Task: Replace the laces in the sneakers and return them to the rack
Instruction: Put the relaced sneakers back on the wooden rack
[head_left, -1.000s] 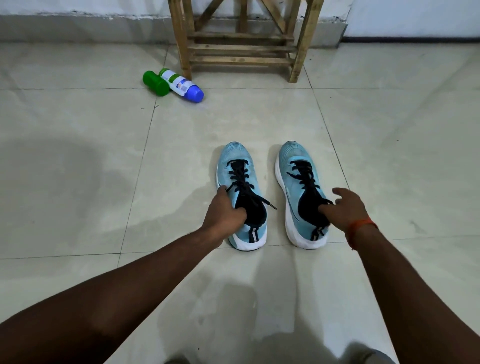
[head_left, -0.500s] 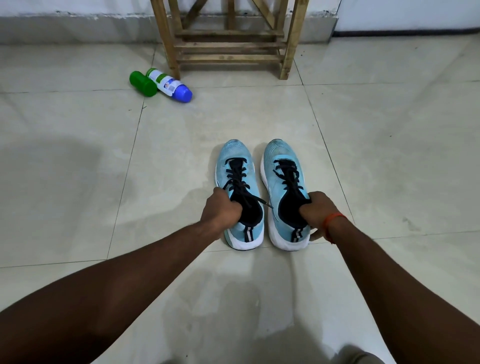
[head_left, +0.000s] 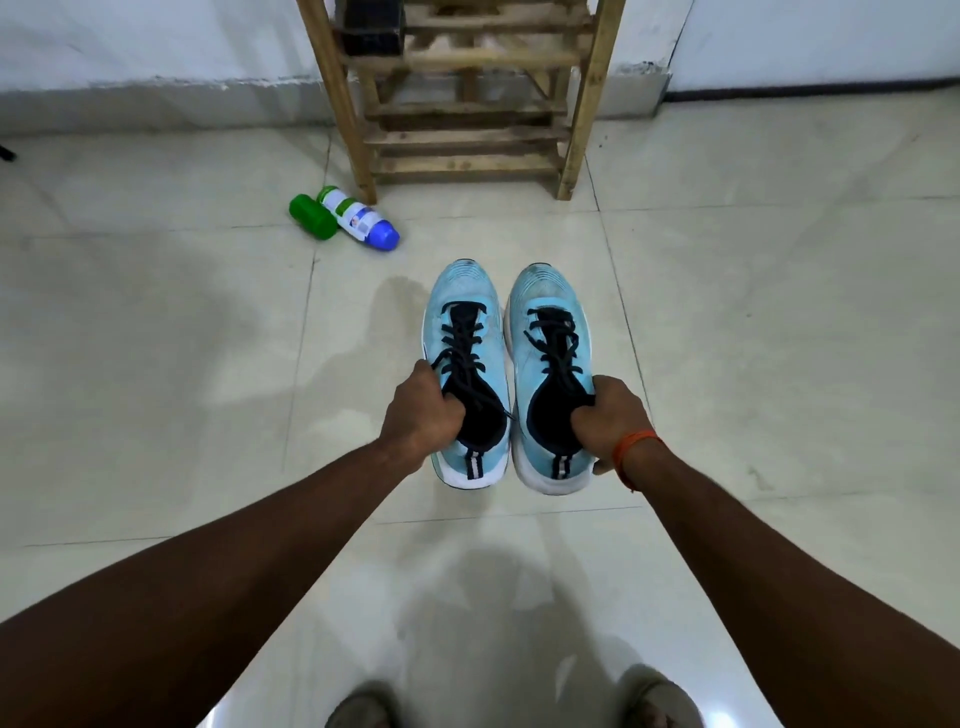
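Observation:
Two light-blue sneakers with black laces and white soles are side by side, toes pointing away from me. My left hand (head_left: 422, 415) grips the left sneaker (head_left: 466, 306) at the collar, fingers curled inside its opening. My right hand (head_left: 610, 415) grips the right sneaker (head_left: 545, 301) the same way; an orange thread band circles that wrist. Both sneakers look lifted a little off the tiled floor. The wooden rack (head_left: 462, 130) stands ahead against the wall, slatted shelves facing me.
A green container (head_left: 311, 216) and a white bottle with a blue cap (head_left: 358, 218) lie on the floor by the rack's left leg. A dark object (head_left: 371, 26) sits on an upper rack shelf. My feet (head_left: 660, 701) show at the bottom edge.
My right hand closed on the right sneaker and drew it beside the left one. Both sneakers have risen off the floor, and the view has moved closer to the rack.

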